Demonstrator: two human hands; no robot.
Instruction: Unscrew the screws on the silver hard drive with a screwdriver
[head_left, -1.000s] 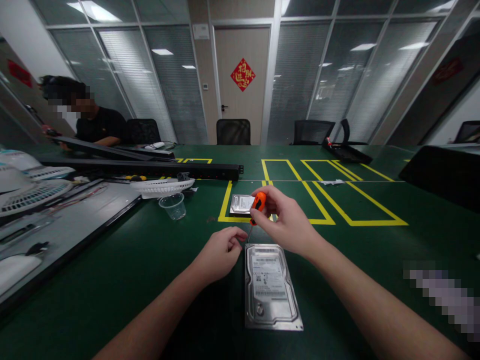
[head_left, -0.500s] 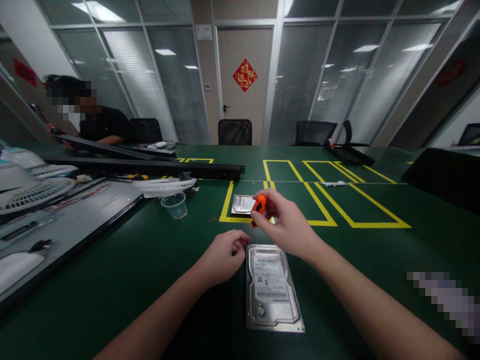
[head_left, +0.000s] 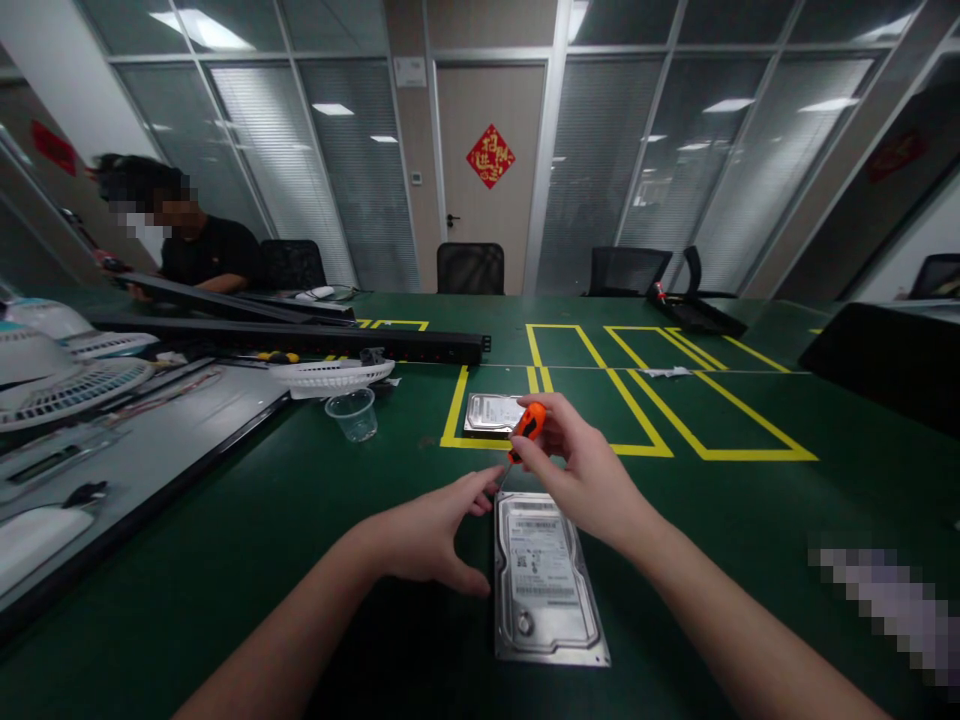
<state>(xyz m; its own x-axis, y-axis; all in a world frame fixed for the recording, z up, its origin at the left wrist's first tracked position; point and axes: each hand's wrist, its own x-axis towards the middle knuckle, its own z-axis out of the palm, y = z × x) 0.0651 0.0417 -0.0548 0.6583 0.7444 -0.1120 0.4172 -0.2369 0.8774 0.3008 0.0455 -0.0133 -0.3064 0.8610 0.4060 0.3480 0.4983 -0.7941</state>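
Note:
A silver hard drive (head_left: 544, 590) with a white label lies flat on the green table in front of me. My right hand (head_left: 581, 460) grips an orange and black screwdriver (head_left: 529, 424), tilted, its shaft pointing down to the drive's far left corner. Beside that corner is my left hand (head_left: 431, 535), thumb spread away from the fingers; the index fingertip is close to the screwdriver's shaft. Whether that fingertip touches the shaft or the drive I cannot tell. Behind the screwdriver a second hard drive (head_left: 487, 412) sits inside a yellow tape outline, partly hidden by my right hand.
Left of my hands stand a clear plastic cup (head_left: 352, 415) and a white perforated cover (head_left: 334, 374). A large flat panel (head_left: 150, 480) and white fan-like parts (head_left: 67, 375) fill the left side. Long black bars (head_left: 360, 340) lie behind them, near a seated person (head_left: 206, 250).
My left hand has opened, its thumb moving away from the fingers and down along the drive's left side. The screwdriver leans further to the right with my right hand.

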